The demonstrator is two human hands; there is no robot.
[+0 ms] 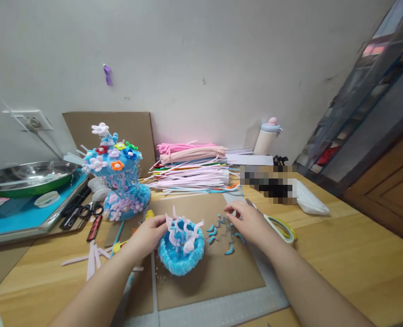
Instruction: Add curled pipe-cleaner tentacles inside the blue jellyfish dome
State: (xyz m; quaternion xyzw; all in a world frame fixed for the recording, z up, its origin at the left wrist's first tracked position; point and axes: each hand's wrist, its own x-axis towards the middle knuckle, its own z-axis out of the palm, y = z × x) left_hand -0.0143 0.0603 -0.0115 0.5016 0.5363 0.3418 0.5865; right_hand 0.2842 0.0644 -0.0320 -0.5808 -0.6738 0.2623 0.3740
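Observation:
A blue fuzzy bowl-shaped piece point(181, 265) with pale pink curled strands standing up inside rests on a cardboard sheet point(215, 277). My left hand point(153, 231) is at its upper left rim, thumb and fingers closed on the edge or on a pink strand there. To the right of the bowl lie several small blue curved pieces point(229, 250) with thin dark stems. My right hand point(244, 218) is bent over these pieces, fingertips near the stems; whether it pinches one is too small to tell.
A blue flowered craft piece point(115, 181) stands at the left, near scissors point(90, 210) and a metal pan point(27, 179). Bundled pink and white stems point(194, 177) lie at the back. Scissors with yellow-green handles point(283, 229) and a bottle point(266, 138) are at the right.

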